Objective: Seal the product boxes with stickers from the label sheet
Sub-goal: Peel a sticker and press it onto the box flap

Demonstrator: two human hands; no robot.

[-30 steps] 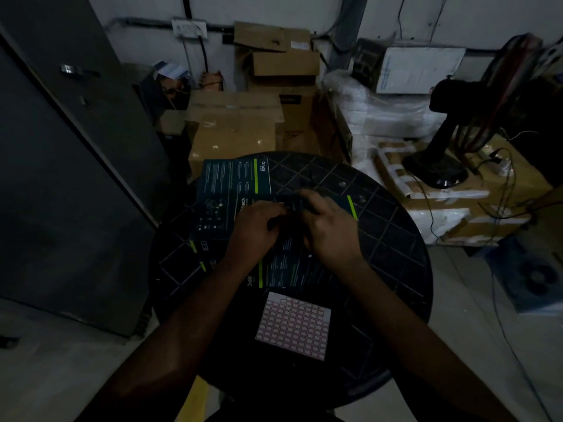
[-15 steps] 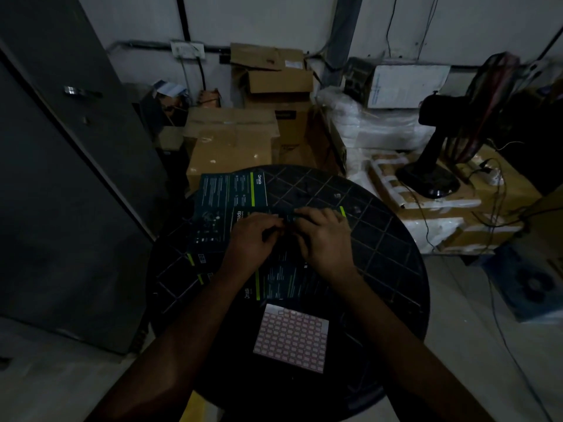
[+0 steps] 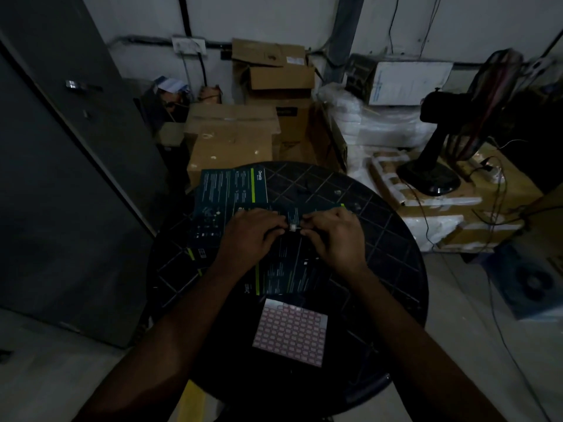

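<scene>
A dark product box [image 3: 286, 269] with a green stripe lies flat in the middle of the round black table [image 3: 393, 263]. Both hands rest on its far half. My left hand [image 3: 253, 236] and my right hand [image 3: 335, 236] pinch a small pale sticker [image 3: 292, 228] between their fingertips, right at the box surface. A second dark box [image 3: 228, 190] lies behind and to the left, partly under the first. The pink label sheet [image 3: 291, 332] lies on the table near me, close to the front edge.
Brown cartons [image 3: 231, 138] are stacked behind the table. A black stand fan [image 3: 432, 175] sits on taped cartons to the right, with cables trailing. A grey metal door [image 3: 61, 178] stands at the left. White plastic-wrapped packs [image 3: 380, 129] lie at the back right.
The two hands have drawn slightly apart, and the small sticker now shows between their fingertips. The head camera has tilted a little; boxes and sheet stay put.
</scene>
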